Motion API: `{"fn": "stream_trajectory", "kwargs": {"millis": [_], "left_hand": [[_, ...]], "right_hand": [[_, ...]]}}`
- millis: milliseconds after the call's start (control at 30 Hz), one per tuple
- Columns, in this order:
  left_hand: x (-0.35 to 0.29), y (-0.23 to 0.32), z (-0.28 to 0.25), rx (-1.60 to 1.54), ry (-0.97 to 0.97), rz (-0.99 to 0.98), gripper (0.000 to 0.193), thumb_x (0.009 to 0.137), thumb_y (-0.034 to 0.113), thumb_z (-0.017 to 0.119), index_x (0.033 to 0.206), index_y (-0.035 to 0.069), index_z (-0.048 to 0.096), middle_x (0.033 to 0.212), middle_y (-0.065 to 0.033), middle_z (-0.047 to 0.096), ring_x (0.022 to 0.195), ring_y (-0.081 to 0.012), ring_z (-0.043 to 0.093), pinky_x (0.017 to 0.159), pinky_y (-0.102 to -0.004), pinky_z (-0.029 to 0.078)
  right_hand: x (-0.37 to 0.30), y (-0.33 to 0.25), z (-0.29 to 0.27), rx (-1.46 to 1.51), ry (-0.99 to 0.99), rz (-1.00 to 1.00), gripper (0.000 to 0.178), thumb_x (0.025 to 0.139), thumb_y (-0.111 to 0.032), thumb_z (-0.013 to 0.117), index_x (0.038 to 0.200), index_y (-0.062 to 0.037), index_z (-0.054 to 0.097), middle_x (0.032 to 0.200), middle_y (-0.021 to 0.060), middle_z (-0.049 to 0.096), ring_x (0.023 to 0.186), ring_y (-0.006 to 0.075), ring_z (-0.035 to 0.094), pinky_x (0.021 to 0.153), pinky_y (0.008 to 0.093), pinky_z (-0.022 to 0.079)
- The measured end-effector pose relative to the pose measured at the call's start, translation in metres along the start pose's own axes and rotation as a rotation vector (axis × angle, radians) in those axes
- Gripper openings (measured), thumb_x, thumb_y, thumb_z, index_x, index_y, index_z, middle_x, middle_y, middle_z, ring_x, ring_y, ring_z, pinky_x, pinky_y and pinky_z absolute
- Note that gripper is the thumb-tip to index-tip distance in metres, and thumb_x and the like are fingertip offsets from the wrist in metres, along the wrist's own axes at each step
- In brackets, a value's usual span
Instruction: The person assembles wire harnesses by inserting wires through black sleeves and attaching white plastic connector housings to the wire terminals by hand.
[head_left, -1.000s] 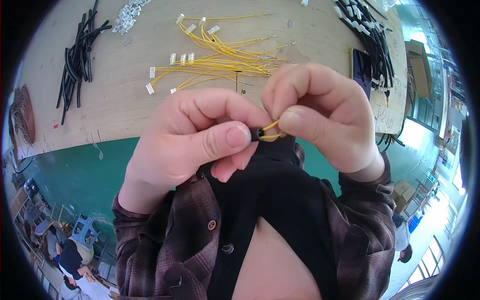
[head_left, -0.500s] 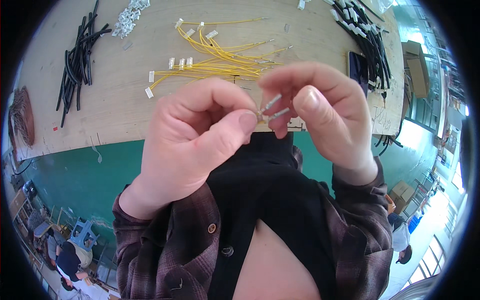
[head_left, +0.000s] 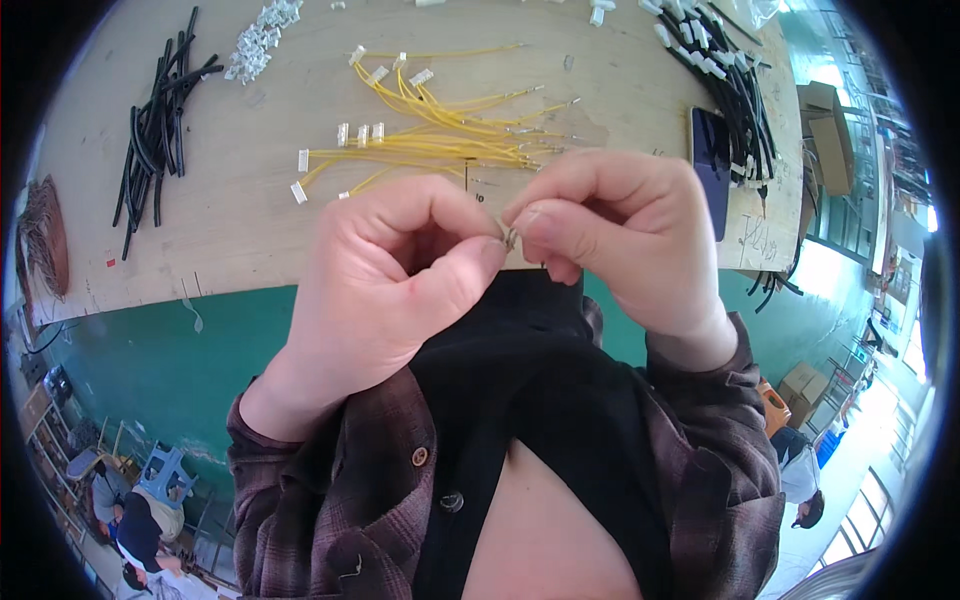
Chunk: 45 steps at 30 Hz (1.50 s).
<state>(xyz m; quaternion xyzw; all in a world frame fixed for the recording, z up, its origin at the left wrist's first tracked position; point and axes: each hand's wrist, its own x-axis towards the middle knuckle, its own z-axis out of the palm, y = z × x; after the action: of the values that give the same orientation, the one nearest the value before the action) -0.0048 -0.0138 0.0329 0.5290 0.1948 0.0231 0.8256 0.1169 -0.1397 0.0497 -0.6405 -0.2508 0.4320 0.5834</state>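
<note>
My left hand (head_left: 395,285) and my right hand (head_left: 630,240) meet fingertip to fingertip above the table's near edge. Each is closed, thumb against forefinger. A sliver of the metal wire terminals (head_left: 509,238) shows between the two pinches; most of them is covered by my fingers, and any wire behind them is hidden inside my left hand. Just beyond my hands lie several yellow wires (head_left: 450,133) with small white plug housings (head_left: 362,132) at their left ends and bare silver terminals at their right ends.
Black tubes (head_left: 150,130) lie at the left of the table (head_left: 240,220), beside a heap of small clear-white connectors (head_left: 262,42). At the right are a dark phone (head_left: 709,170) and black cables with white plugs (head_left: 735,90). Other people sit in the background.
My right hand has closed in from loosely spread fingers to a pinch on the terminals at my left fingertips. The two terminals that stuck out are now mostly covered.
</note>
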Motion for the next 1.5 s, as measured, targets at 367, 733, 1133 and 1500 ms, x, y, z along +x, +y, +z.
{"fn": "stream_trajectory", "kwargs": {"millis": [367,733,1133,1500], "left_hand": [[-0.001,-0.010,-0.011,-0.106,0.135,0.058,0.002,0.076,0.002,0.052,0.077,0.001,0.054,0.065,0.0024,0.050,0.056,-0.0018,0.042,0.050,-0.0157,0.034],[0.006,0.000,-0.019,-0.133,0.259,0.088,0.006,0.074,-0.001,0.049,0.078,0.000,0.053,0.070,-0.0037,0.052,0.055,-0.0071,0.043,0.050,-0.0186,0.034],[0.001,-0.003,-0.021,-0.055,0.185,0.129,0.002,0.076,0.001,0.054,0.078,0.000,0.054,0.066,0.0032,0.049,0.057,-0.0010,0.040,0.050,-0.0148,0.032],[0.001,-0.001,-0.005,0.047,0.178,0.087,0.002,0.074,-0.002,0.053,0.075,0.000,0.053,0.065,0.0030,0.049,0.056,-0.0007,0.041,0.050,-0.0150,0.032]], "right_hand": [[0.064,0.006,-0.014,-0.209,-0.239,0.047,0.014,0.078,-0.013,0.056,0.076,-0.0001,0.060,0.062,0.0052,0.058,0.052,0.0085,0.053,0.047,0.0205,0.042],[0.182,0.068,-0.034,-1.552,0.416,-0.472,0.015,0.078,-0.019,0.052,0.084,-0.0061,0.056,0.085,0.0091,0.054,0.076,0.0260,0.057,0.064,0.0341,0.047],[0.055,0.017,-0.014,0.161,-0.207,0.041,0.017,0.078,-0.007,0.052,0.090,0.0062,0.053,0.072,0.0096,0.058,0.062,0.0144,0.058,0.056,0.0246,0.049],[0.029,0.020,-0.018,0.366,-0.284,0.023,0.021,0.084,-0.010,0.048,0.095,0.0075,0.049,0.076,0.0078,0.053,0.062,0.0097,0.052,0.054,0.0247,0.048]]}}
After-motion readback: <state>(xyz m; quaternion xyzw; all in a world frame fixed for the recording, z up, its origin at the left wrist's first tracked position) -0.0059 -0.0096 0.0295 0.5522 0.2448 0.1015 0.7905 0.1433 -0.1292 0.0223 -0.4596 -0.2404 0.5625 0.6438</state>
